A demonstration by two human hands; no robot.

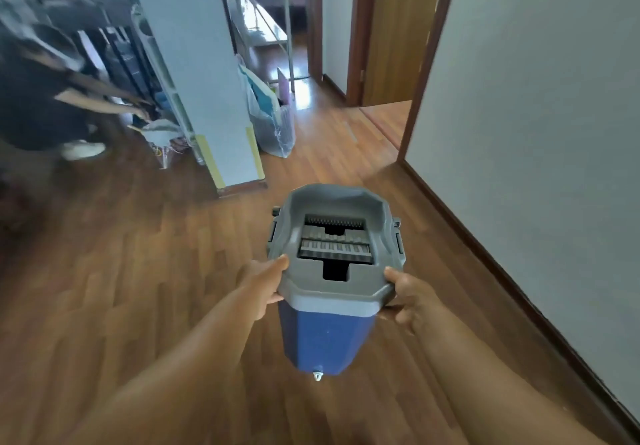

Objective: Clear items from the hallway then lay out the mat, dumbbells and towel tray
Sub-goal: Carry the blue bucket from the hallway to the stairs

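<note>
A blue mop bucket [327, 337] with a grey wringer top hangs above the wooden hallway floor, in front of me at centre frame. My left hand [266, 285] grips the grey rim on its left side. My right hand [408, 301] grips the rim's right corner, fingers curled under it. Slots and a comb-like wringer show in the grey top. A small drain plug sticks out at the bucket's bottom. No mat, dumbbells or towel tray are in view.
A white wall [540, 105] runs along the right. A pale pillar [204, 74] stands ahead on the left, with a plastic bag of items [273, 122] beside it. Another person [45, 98] bends at shelves far left. Doorways open ahead.
</note>
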